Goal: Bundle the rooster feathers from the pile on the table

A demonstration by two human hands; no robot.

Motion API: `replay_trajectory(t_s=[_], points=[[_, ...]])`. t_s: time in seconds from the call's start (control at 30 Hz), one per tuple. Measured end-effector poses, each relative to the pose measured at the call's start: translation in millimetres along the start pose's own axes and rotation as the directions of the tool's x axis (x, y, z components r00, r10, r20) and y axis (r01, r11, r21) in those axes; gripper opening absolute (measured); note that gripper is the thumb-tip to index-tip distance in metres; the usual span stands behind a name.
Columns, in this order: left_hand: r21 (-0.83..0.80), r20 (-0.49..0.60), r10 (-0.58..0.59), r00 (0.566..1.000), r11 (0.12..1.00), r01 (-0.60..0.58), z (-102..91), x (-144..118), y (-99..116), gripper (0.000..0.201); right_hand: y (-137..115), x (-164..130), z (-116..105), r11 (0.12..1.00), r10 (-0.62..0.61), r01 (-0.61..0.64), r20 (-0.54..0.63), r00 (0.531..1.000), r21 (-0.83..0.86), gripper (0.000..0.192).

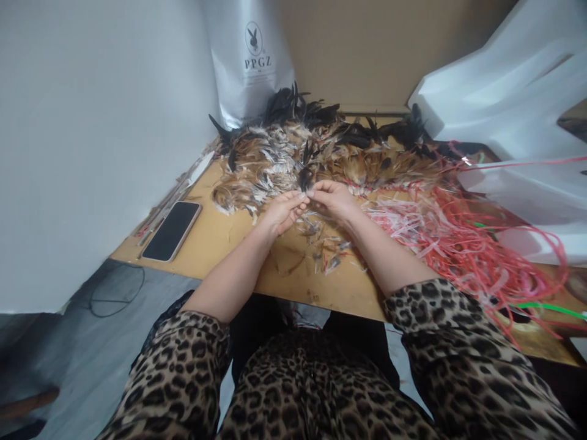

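My left hand (288,211) and my right hand (334,199) meet above the table, thumbs and fingertips pinched close together. A small dark feather (305,178) stands up from between the fingertips of both hands; its lower end is hidden by them. Just beyond lies a wide heap of feathers (270,156), brown and white with black tips along the back. Under my wrists, loose feather scraps (332,253) are scattered on the yellowish table (233,241).
At the left edge lies a phone (172,231). Tangled pink and red strips (463,238) spread over the right side. A silvery printed bag (257,73) stands behind the heap, and white bags (499,85) rise at right. A white panel (105,122) borders the left.
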State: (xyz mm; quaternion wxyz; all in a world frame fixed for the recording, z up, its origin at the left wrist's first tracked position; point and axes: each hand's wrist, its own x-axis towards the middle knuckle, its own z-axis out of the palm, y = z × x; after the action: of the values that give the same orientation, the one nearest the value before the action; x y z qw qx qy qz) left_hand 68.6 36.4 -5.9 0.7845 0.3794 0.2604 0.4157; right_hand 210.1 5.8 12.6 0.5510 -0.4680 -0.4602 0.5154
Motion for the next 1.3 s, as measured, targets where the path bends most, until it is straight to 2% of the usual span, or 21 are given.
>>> replay_trajectory(t_s=[0.33, 0.63, 1.0, 1.17, 1.3], points=[[0.032, -0.074, -0.002, 0.997, 0.999, 0.005, -1.2, 0, 1, 0.004, 4, 5, -4, 1.0, -0.007, 0.005, -0.087, 0.996, -0.027, 0.03], [0.176, -0.087, 0.017, 0.996, 0.984, -0.001, 1.9, -2, -1, 0.016, 4, 5, -1, 0.992, -0.039, 0.024, -0.12, 0.992, -0.123, 0.027], [0.281, -0.078, 0.035, 0.996, 0.96, -0.012, 4.2, -5, 3, 0.015, 2, 3, 4, 0.996, -0.04, 0.033, -0.085, 0.996, -0.085, 0.03], [0.248, -0.163, 0.08, 0.983, 0.968, -0.037, 1.2, -3, 9, 0.015, 5, 7, -5, 0.956, -0.103, 0.082, -0.064, 0.993, -0.28, 0.026], [0.218, -0.176, 0.099, 0.979, 0.974, -0.06, -2.0, -1, 10, 0.011, 3, 8, -11, 0.871, -0.133, 0.139, 0.046, 0.99, -0.471, 0.022]])
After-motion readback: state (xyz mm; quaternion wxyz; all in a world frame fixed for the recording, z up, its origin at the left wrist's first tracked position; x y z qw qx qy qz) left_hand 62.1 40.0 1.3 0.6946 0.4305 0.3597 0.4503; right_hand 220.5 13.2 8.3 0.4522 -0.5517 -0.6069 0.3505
